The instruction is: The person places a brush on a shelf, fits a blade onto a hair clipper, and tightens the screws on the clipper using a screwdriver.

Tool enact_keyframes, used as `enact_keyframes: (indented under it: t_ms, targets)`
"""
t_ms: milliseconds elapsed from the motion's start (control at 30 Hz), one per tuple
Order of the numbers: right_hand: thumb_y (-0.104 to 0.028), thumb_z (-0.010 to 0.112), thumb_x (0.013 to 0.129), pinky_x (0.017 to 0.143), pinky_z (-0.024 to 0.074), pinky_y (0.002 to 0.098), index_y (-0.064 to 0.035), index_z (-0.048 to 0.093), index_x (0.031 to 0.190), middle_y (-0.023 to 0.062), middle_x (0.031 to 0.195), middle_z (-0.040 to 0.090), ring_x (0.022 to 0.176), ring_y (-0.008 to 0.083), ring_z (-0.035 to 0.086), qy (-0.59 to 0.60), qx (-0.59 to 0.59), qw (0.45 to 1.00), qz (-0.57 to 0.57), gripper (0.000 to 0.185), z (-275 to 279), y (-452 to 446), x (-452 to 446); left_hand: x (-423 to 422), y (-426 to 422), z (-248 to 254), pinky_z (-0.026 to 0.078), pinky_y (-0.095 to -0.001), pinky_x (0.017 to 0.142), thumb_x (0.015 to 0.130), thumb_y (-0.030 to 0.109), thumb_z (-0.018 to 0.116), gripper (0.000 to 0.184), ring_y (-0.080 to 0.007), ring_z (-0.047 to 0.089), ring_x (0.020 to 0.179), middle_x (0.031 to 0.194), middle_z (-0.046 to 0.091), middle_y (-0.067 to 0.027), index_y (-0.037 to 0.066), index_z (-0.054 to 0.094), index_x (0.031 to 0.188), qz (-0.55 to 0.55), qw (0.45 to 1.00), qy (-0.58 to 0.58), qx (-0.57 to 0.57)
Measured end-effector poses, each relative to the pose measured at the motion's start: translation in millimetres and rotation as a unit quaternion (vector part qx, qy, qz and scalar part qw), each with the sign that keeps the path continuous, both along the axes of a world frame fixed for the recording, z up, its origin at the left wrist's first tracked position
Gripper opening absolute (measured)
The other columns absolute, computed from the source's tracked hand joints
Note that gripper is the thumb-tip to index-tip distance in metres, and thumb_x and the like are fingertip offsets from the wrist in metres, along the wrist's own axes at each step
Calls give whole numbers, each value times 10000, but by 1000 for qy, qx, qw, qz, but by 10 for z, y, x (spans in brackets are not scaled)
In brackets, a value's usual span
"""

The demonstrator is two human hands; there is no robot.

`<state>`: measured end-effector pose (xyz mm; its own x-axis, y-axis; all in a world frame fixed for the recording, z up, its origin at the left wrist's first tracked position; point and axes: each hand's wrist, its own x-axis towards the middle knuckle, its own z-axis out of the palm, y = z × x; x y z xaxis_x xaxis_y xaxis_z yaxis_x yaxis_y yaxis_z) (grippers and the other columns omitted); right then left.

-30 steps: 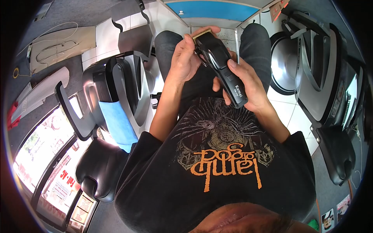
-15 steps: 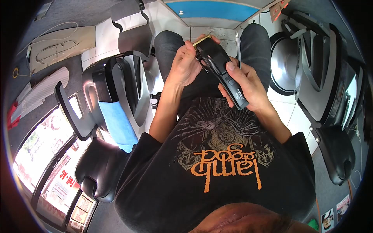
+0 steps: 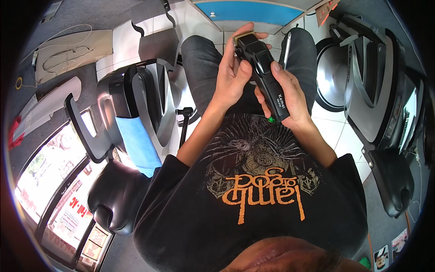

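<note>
A black hair clipper [image 3: 266, 75] with a gold-coloured blade lies slanted across both hands, above my lap. My left hand [image 3: 232, 79] cups its blade end, fingers behind the head and thumb along the near side. Around the lower body, marked "Kemei", my right hand [image 3: 292, 93] is closed, its thumb on the side of the casing. A thin silver rod [image 3: 286, 49] sticks up from behind my right hand's fingers; its lower part is hidden. Below that hand shows a small green tip [image 3: 271, 120]; whether it belongs to the rod I cannot tell.
Barber chairs stand on both sides, the left one [image 3: 120, 95] with a blue towel [image 3: 138, 143] over its armrest. A footrest [image 3: 157, 47] and a blue-fronted cabinet [image 3: 253, 12] are ahead. A cable [image 3: 65, 59] lies on a board at far left.
My left hand has shifted from pinching the blade edge to cupping the clipper's head. The clipper has moved slightly up and right, and the rod leans more. The green tip now shows.
</note>
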<state>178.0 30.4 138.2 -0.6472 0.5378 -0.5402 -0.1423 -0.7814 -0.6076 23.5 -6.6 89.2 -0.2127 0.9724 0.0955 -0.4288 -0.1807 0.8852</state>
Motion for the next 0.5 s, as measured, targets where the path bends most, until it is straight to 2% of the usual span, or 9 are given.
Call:
enact_keyframes:
  t_ms: [67,167,267,300,367,400,500]
  targets:
    - [-501,573,1067,392,492,244,-61,611,1058,112,702,661,426,138,598,-13,22,1000,-1,442,-13,-14,2,-12,-10,-2,538,-484,1059,914,690,660,1041,-330,589,1305,1450,525,-201,44,256,1624,-6,999,34,6]
    - [-452,608,1063,412,499,232,-29,637,1193,105,722,670,501,130,644,-13,46,999,5,443,-56,-7,16,-24,-20,-36,536,-454,1056,929,644,691,998,-337,583,1317,1454,528,-208,57,269,1616,-8,999,35,22]
    - [-352,663,1045,500,559,272,13,607,1379,138,842,744,661,172,736,-92,164,982,-17,498,-31,-74,-36,60,-39,38,530,-414,1051,1002,507,687,791,-279,607,1265,1402,563,-168,70,336,1560,11,1000,20,-2]
    - [-316,664,1043,595,581,303,24,582,1414,159,921,750,753,190,747,-131,298,945,-35,510,-106,-85,-53,89,-68,38,524,-386,1030,1005,464,702,765,-246,608,1224,1369,569,-151,63,341,1546,31,998,-2,-52]
    - [-246,666,1040,787,624,364,46,531,1484,200,1080,762,937,228,769,-201,544,812,-67,548,-322,-84,-101,158,-142,28,511,-330,989,1011,379,733,716,-180,610,1142,1302,579,-116,49,350,1519,70,985,-46,-151]
    - [-272,734,981,776,618,379,-4,594,1446,230,1140,759,966,317,789,-242,563,787,-74,555,-320,-63,-129,206,-120,109,498,-290,960,1043,326,698,630,-136,584,1115,1249,575,-72,53,365,1502,83,980,-76,-162]
    - [-312,753,965,802,621,389,-48,601,1455,227,1145,755,1010,325,780,-270,627,730,8,577,-323,-42,-91,186,-123,56,487,-287,997,1041,353,696,630,-145,574,1166,1267,576,-74,63,372,1498,89,962,-171,-194]
